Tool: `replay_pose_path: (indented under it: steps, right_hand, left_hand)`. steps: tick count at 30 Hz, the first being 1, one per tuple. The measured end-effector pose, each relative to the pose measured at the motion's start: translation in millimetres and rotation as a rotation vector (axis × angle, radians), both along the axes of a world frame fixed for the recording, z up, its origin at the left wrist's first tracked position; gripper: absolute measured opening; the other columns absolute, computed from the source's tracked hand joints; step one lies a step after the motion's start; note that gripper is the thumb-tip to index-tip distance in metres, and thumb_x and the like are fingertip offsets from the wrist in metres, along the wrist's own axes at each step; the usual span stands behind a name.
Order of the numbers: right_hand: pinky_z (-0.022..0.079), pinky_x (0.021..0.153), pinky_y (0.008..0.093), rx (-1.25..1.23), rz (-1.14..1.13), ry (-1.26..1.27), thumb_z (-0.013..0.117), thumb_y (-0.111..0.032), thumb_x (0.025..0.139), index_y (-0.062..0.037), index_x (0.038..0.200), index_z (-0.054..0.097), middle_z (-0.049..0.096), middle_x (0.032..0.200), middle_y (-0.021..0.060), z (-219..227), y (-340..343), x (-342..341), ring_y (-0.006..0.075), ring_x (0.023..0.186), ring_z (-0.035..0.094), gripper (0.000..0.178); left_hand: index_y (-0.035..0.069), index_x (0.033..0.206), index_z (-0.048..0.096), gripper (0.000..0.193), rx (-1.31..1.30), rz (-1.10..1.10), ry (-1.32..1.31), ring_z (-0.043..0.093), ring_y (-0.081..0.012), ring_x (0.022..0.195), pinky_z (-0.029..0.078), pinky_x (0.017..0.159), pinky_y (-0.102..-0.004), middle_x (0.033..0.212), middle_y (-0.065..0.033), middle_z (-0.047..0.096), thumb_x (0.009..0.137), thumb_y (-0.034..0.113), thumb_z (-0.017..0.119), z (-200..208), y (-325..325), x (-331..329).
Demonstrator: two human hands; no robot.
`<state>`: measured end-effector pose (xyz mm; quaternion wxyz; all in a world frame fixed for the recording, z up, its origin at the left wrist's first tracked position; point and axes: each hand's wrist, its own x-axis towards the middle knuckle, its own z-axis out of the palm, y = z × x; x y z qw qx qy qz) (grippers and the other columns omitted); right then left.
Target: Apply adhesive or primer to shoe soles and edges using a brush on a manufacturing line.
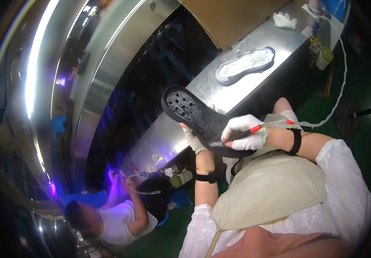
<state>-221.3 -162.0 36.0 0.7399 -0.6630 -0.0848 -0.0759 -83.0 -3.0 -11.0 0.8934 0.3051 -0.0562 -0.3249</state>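
Observation:
My left hand, in a white glove with bare fingertips, grips a black shoe sole from below and along its edge. The sole is tilted over the near edge of the metal bench; holes and a shiny wet-looking film show at its far end. In my gloved right hand is a brush pen with red bands and a thin hose behind it. Its pale tip touches or hovers just over the sole's near part; I cannot tell which. Another sole, dark-rimmed with a white inside, lies on the bench.
The metal bench runs diagonally, with a dark belt beside it. A white glove and a brown board are at its far end. A yellow-green bottle and a pale hose are at right. A co-worker sits lower left.

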Motion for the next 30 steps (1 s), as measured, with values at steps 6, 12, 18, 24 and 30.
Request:
replay_pose_path:
  steps: [6, 12, 18, 24, 30]
  right_hand:
    - [0.053, 0.08, 0.0257, 0.18, -0.111, 0.229, 0.072, -0.006, 0.082, -0.0047, 0.092, 0.068, 0.07, 0.092, 0.0042, -27, -21, -3, 0.0094, 0.086, 0.065, 0.011]
    - [0.051, 0.082, 0.0247, 0.235, -0.344, 0.245, 0.07, -0.003, 0.084, -0.0036, 0.095, 0.067, 0.07, 0.096, 0.0032, -36, -18, 9, 0.0084, 0.089, 0.063, 0.012]
    - [0.051, 0.078, 0.0247, 0.162, -0.159, 0.061, 0.072, -0.008, 0.08, -0.0051, 0.089, 0.067, 0.068, 0.088, 0.0036, -9, -4, 13, 0.0095, 0.084, 0.063, 0.011]
    - [0.051, 0.077, 0.0277, 0.049, -0.276, 0.07, 0.07, -0.009, 0.081, -0.0065, 0.092, 0.068, 0.069, 0.089, 0.0044, 8, -20, 32, 0.0138, 0.084, 0.065, 0.011]
    - [0.051, 0.079, 0.0286, 0.009, 0.043, -0.086, 0.073, -0.01, 0.077, -0.0056, 0.088, 0.068, 0.069, 0.09, 0.0067, 2, -9, 27, 0.0157, 0.086, 0.066, 0.013]
  left_hand:
    - [0.002, 0.138, 0.044, 0.083, -0.037, -0.244, 0.074, 0.052, -0.0317, 0.121, 0.04, 0.106, -0.0468, 0.136, -0.0161, 0.052, 0.086, 0.065, 0.054, -14, 17, -61]
    - [0.008, 0.141, 0.041, 0.071, -0.027, -0.145, 0.182, 0.05, -0.0306, 0.125, 0.04, 0.107, -0.0458, 0.139, -0.0123, 0.05, 0.09, 0.056, 0.053, -20, 3, -90]
    - [0.007, 0.123, 0.058, 0.06, -0.002, 0.073, 0.185, 0.059, -0.0285, 0.109, 0.049, 0.094, -0.0406, 0.122, -0.0126, 0.062, 0.09, 0.056, 0.051, -14, -13, -64]
    - [0.007, 0.115, 0.061, 0.056, -0.068, 0.129, 0.088, 0.061, -0.0255, 0.104, 0.047, 0.096, -0.0417, 0.11, -0.0099, 0.065, 0.089, 0.057, 0.054, 6, -21, -48]
    - [0.008, 0.139, 0.045, 0.071, -0.112, 0.084, -0.045, 0.052, -0.0302, 0.122, 0.039, 0.106, -0.0459, 0.136, -0.0131, 0.053, 0.089, 0.057, 0.051, -3, -17, -30]
